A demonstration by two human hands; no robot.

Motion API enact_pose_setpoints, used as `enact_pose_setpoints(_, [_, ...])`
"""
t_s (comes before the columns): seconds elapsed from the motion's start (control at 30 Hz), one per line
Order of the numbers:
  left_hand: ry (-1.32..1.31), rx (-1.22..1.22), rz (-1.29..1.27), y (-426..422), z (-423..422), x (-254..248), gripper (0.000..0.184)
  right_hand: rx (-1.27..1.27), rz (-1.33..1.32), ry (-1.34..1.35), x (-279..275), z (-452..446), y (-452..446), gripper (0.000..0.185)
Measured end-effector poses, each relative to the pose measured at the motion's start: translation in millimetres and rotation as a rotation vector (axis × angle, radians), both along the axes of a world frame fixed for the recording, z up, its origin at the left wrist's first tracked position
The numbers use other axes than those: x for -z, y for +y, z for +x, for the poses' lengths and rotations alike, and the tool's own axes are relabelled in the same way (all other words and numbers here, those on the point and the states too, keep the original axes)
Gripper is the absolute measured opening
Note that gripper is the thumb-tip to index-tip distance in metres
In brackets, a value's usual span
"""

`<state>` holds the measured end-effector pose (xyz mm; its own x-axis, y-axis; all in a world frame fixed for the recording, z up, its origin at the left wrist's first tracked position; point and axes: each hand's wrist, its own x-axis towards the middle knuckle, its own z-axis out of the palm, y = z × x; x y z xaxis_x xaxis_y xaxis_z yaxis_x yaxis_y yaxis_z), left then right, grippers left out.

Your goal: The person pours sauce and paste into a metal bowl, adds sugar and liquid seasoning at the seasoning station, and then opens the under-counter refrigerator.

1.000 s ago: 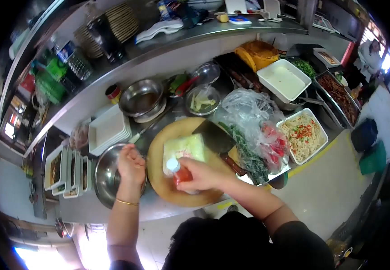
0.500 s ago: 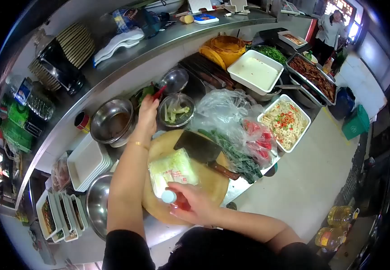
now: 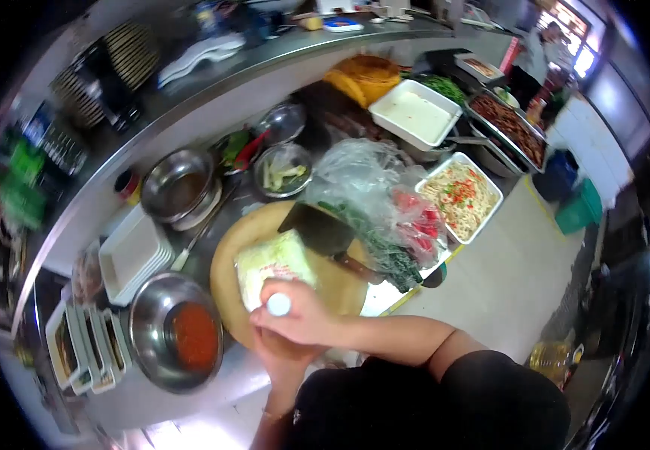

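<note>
My right hand (image 3: 299, 311) is wrapped round the upper part of a small bottle, whose white cap (image 3: 278, 304) shows above the fingers. My left hand (image 3: 284, 352) is closed round the bottle just below; its body is hidden between both hands. Behind them, on a round wooden chopping board (image 3: 340, 289), lies a pale green vegetable in printed clear wrap (image 3: 272, 262). A cleaver (image 3: 317, 231) rests on the board beyond it, its wooden handle pointing right. Left of the board stands a steel bowl (image 3: 145, 322) holding red sauce (image 3: 195, 336).
Plastic bags (image 3: 362, 172) with greens lie right of the board, beside a white tray of shredded food (image 3: 461, 196). Smaller steel bowls (image 3: 179, 187) stand behind, near a red pepper (image 3: 248, 152). Stacked white trays (image 3: 133, 255) are at left. A person (image 3: 539, 64) is far right.
My left hand has come back from the red pepper, leaving it behind, and joined my right hand at the bottle. The view has shifted, bringing the red sauce into sight.
</note>
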<state>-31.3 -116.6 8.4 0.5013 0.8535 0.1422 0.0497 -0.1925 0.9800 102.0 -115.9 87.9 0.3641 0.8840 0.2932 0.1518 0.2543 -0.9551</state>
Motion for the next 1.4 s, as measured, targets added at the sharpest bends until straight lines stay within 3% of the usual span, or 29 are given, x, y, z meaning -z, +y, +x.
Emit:
enact_pose_setpoints(0.03, [0.084,-0.003,0.067,1,-1,0,0.107,-0.018,0.055,0.077,-2,2,-5,0.017])
enact_pose_setpoints(0.07, [0.221,-0.172,0.389,4,-1,20,0.11,-0.034,0.111,0.151,-4,7,-9,0.013])
enact_pose_setpoints(0.13, [0.516,-0.081,0.148,-4,-3,-10,0.113,-0.111,-0.076,0.527,-28,17,-24,0.011])
enact_pose_setpoints(0.17, [0.393,-0.062,0.276,-5,-3,-11,0.11,-0.138,-0.074,0.601,-33,26,-28,0.012])
enact_pose_setpoints(0.3, [0.353,0.029,0.394,-26,4,-61,0.092,-0.336,0.144,0.679,-49,52,-49,0.02])
enact_pose_setpoints(0.4, [0.074,0.27,0.255,-41,8,-66,0.091,-0.624,0.24,0.674,-61,73,-69,0.026])
enact_pose_setpoints(0.57, [-0.295,1.342,-0.707,-44,32,-73,0.08,-1.2,0.413,0.637,-109,87,-91,0.036])
enact_pose_setpoints(0.6, [-0.341,1.339,-0.913,-52,34,-79,0.084,-1.319,0.482,0.657,-117,86,-86,0.037])
enact_pose_setpoints(0.67, [-0.364,1.467,-0.88,-48,48,-79,0.083,-1.288,0.46,0.635,-127,88,-92,0.036])
enact_pose_setpoints(0.7, [-0.324,1.456,-0.775,-40,51,-75,0.092,-1.167,0.383,0.622,-130,93,-97,0.035])
enact_pose_setpoints(0.8, [-0.285,0.741,-0.331,-36,38,-79,0.103,-0.697,0.198,0.392,-128,95,-111,0.033])
enact_pose_setpoints(0.83, [-0.259,0.491,-0.16,-36,34,-72,0.118,-0.522,0.149,0.282,-127,93,-114,0.033])
enact_pose_setpoints(0.87, [-0.149,0.373,0.053,-42,32,-70,0.117,-0.464,0.146,0.268,-122,88,-117,0.015])
enact_pose_setpoints(0.93, [0.087,0.117,0.431,-75,33,-95,0.115,-0.296,0.23,0.041,-105,78,-116,0.011])
enact_pose_setpoints(0.97, [0.153,0.051,0.495,-85,44,-96,0.115,-0.218,0.276,0.091,-96,70,-117,0.011])
enact_pose_setpoints(1.0, [0.165,-0.134,0.544,-93,55,-90,0.103,-0.151,0.317,0.142,-88,62,-116,0.011])
enact_pose_setpoints(1.07, [0.093,-0.198,0.605,-82,56,-80,0.092,-0.14,0.365,0.141,-81,57,-120,0.011])
enact_pose_setpoints(1.1, [0.014,-0.14,0.661,-76,52,-83,0.086,-0.233,0.362,0.158,-89,54,-125,0.012])
enact_pose_setpoints(1.13, [-0.008,0.016,0.543,-75,42,-90,0.084,-0.324,0.357,0.177,-99,52,-129,0.013])
enact_pose_setpoints(1.23, [-0.147,0.483,0.372,-71,22,-93,0.091,-0.883,0.27,0.194,-129,53,-125,0.032])
enact_pose_setpoints(1.27, [-0.23,0.665,0.239,-67,21,-88,0.092,-0.957,0.251,0.233,-129,50,-123,0.037])
enact_pose_setpoints(1.4, [-0.511,1.427,-0.396,-61,33,-67,0.096,-1.753,0.26,0.429,-125,35,-80,0.033])
